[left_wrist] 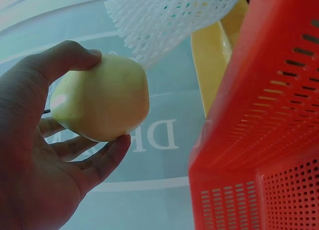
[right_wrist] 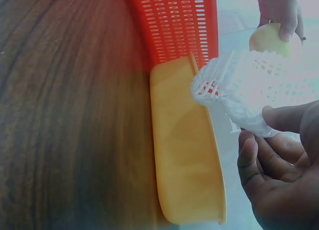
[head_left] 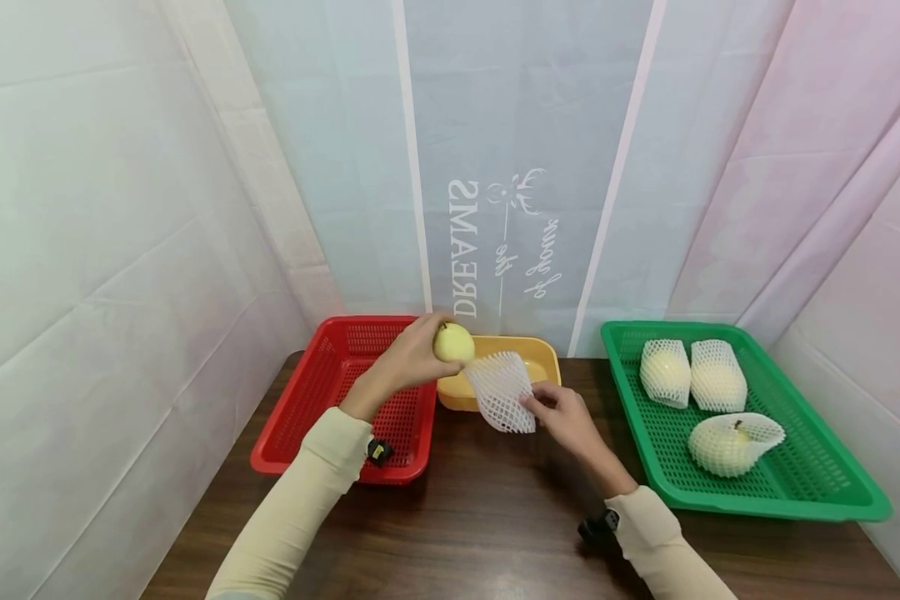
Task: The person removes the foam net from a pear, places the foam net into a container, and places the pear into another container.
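My left hand (head_left: 412,354) grips a pale yellow pear (head_left: 453,342) between thumb and fingers, above the near side of a yellow basin. In the left wrist view the pear (left_wrist: 102,98) has its dark stem turned toward the palm. A white foam net sleeve (head_left: 501,392) is pinched at its lower right edge by my right hand (head_left: 566,417). Thumb and fingertips close on that edge in the right wrist view, where the foam net sleeve (right_wrist: 244,85) hangs spread out. Its far end comes right up beside the pear.
A red basket (head_left: 300,425) stands at the left, and the yellow basin (head_left: 461,400) sits behind the hands. On the right, a green basket (head_left: 765,498) holds three pears in foam nets, among them a netted pear (head_left: 722,447) near the front. A curtain hangs behind the brown table (head_left: 487,517).
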{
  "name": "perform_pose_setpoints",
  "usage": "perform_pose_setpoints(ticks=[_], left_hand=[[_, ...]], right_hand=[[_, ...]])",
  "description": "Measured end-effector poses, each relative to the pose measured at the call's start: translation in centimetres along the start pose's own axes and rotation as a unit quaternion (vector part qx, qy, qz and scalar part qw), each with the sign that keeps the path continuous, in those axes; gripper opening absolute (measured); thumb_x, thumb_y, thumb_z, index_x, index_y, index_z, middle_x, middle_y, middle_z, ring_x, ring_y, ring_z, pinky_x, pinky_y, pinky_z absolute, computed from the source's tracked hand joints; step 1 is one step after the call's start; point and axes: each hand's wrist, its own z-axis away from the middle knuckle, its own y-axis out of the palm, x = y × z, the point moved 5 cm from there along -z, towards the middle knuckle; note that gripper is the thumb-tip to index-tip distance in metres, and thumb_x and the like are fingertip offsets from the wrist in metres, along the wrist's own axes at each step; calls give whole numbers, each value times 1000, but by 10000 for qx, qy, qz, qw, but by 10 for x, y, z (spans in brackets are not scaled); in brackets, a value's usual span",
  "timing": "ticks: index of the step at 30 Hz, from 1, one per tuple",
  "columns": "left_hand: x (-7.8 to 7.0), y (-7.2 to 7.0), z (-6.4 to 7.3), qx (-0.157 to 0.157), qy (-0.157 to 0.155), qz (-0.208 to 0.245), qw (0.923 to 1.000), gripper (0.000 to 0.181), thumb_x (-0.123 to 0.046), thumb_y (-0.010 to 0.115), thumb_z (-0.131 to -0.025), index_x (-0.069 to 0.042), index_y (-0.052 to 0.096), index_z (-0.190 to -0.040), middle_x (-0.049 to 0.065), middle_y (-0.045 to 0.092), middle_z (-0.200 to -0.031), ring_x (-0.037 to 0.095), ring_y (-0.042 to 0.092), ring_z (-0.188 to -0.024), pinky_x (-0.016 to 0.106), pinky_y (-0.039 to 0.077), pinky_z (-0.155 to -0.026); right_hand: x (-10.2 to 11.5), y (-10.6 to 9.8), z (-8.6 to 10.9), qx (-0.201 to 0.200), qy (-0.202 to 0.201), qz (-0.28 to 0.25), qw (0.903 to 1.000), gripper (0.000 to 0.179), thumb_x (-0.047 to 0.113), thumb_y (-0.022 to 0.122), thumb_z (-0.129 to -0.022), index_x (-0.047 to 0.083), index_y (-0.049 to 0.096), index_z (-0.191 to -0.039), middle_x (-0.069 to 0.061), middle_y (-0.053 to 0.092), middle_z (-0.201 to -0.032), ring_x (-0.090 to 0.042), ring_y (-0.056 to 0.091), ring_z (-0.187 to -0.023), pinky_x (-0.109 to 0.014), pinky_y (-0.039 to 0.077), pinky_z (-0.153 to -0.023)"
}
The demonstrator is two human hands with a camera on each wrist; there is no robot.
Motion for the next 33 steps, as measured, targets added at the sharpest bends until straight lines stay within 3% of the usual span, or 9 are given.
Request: perform_pose_setpoints(ticks=[10, 20, 27, 33], left_hand=[[10, -7, -1, -104, -75, 11, 9999, 65, -33, 85, -84, -16, 56, -139, 5, 64, -126, 24, 62, -107, 43, 59, -91], [18, -20, -2, -276, -153, 5, 9995, 63, -33, 84, -84, -11, 58, -137, 8, 63, -127, 27, 62, -106, 45, 58, -89], [26, -24, -2, -314, -196, -18, 9993, 66, -33, 85, -85, -9, 57, -139, 11, 63, -130, 28, 61, -109, 46, 58, -91], [32, -27, -2, -345, -281, 2, 9990, 69, -34, 85, -84, -8, 56, -140, 11, 63, -130, 29, 61, -109, 47, 57, -91]], right_hand=[[4, 5, -13, 49, -22, -226, 9997, 18, 15, 71, -103, 1, 75, -113, -12, 73, -92, -12, 59, -73, -24, 51, -64], [8, 7, -20, 18, 66, -104, 9999, 22, 17, 71, -103, 1, 76, -117, -15, 77, -107, -19, 64, -87, -25, 54, -72], [10, 10, -28, 80, 43, -196, 9998, 20, 17, 70, -103, 0, 75, -114, -14, 74, -100, -16, 61, -75, -25, 52, -65], [10, 13, -36, 191, 120, -410, 9989, 22, 18, 68, -105, -1, 74, -115, -15, 73, -99, -31, 64, -82, -26, 53, -66]])
